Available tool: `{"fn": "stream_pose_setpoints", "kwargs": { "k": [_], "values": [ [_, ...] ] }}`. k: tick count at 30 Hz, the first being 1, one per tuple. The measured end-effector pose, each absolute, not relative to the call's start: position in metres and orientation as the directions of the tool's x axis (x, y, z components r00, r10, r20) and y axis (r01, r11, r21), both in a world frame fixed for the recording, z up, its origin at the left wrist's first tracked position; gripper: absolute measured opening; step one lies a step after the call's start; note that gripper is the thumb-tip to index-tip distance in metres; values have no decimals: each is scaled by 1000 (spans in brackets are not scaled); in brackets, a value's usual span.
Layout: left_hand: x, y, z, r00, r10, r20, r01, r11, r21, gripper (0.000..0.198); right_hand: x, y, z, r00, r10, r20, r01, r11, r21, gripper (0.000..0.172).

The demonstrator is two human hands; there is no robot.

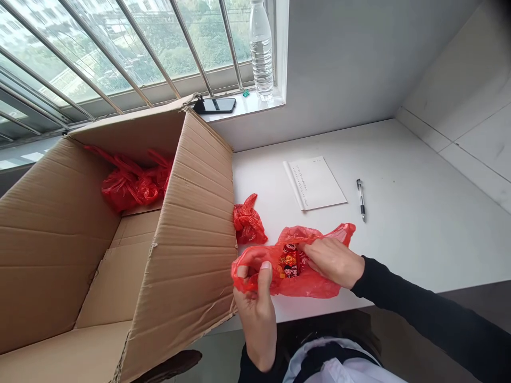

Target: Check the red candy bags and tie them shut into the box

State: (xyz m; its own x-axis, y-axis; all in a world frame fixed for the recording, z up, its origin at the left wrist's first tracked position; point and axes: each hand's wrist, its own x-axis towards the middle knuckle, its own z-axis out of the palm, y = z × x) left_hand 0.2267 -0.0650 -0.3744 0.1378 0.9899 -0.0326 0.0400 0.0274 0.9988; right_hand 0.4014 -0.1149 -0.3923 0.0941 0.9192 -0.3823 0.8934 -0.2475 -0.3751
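An opened red plastic bag (315,284) lies near the table's front edge, with small red packets (289,260) printed with cartoon faces showing in its mouth. My left hand (257,303) pinches the bag's left rim between thumb and fingers. From the right, my right hand (329,259) reaches into the opening beside the packets; its fingertips are hidden by the bag and packets. Just behind my left hand, a small knotted red bag (249,221) rests against the cardboard box (191,229).
Inside the large open box at the left lie knotted red bags (138,183). A notebook (315,183) and a pen (361,199) lie on the white table (407,175). On the windowsill are a phone (215,106) and a water bottle (262,56).
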Motion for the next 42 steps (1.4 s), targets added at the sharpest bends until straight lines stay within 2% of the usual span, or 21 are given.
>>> {"fn": "stream_pose_setpoints", "kwargs": {
  "k": [3, 6, 11, 18, 24, 28, 35, 42],
  "values": [
    [230, -67, -375, 201, 979, -34, 28, 30, 999, 16, 404, -115, -388, 72, 883, -463, 930, -228, -290, 21],
    [232, -68, -373, 195, 980, -37, 27, 32, 999, 17, 405, -114, -382, 63, 863, -501, 944, -214, -250, 20],
    [235, -66, -369, 222, 975, -3, 0, 3, 1000, 14, 403, -107, -381, 97, 865, -493, 952, -225, -207, 26],
    [236, -65, -374, 214, 976, -51, -25, 57, 998, 21, 406, -103, -398, 179, 869, -462, 950, -275, -150, 26],
    [238, -65, -373, 247, 968, -43, -41, 55, 998, 14, 400, -99, -398, 132, 905, -404, 953, -229, -200, 27],
    [237, -65, -375, 222, 973, -60, -46, 72, 996, 17, 392, -92, -408, 171, 910, -379, 939, -266, -217, 31],
    [234, -62, -375, 173, 979, -103, -28, 109, 994, 19, 401, -89, -418, 198, 930, -310, 911, -291, -291, 19],
    [235, -62, -378, 153, 979, -135, -30, 142, 989, 19, 409, -88, -409, 260, 921, -291, 886, -347, -307, 41]
  ]
}}
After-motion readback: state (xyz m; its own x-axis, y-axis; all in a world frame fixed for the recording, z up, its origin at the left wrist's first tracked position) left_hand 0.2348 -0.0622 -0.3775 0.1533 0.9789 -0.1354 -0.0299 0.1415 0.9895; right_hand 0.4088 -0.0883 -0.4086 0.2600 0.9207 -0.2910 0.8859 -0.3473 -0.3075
